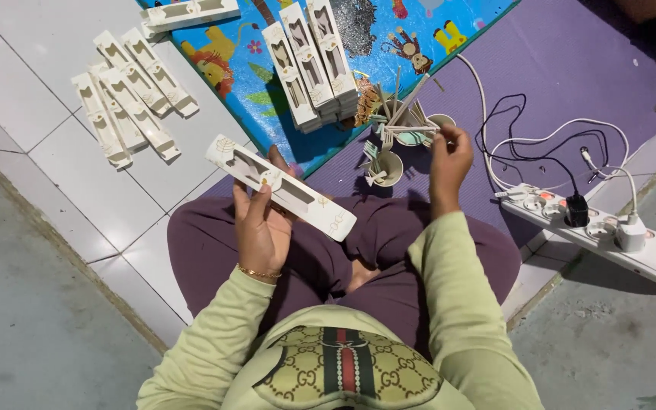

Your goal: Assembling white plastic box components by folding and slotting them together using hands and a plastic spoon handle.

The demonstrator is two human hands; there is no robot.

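Note:
My left hand (261, 226) holds a long white cardboard sleeve (281, 187) with cut-out windows, tilted across my lap. My right hand (449, 158) reaches forward over small cups of wooden cutlery (400, 121) and pinches a wooden utensil (411, 130) by its end. A small cup (386, 168) with a wooden piece in it stands between my two hands.
Several white sleeves (127, 95) lie on the tiled floor at the left; a stack (311, 64) stands on the colourful play mat, with one more (191, 12) at the top. A white power strip (609, 231) with plugs and cables (540, 140) lies at the right on the purple mat.

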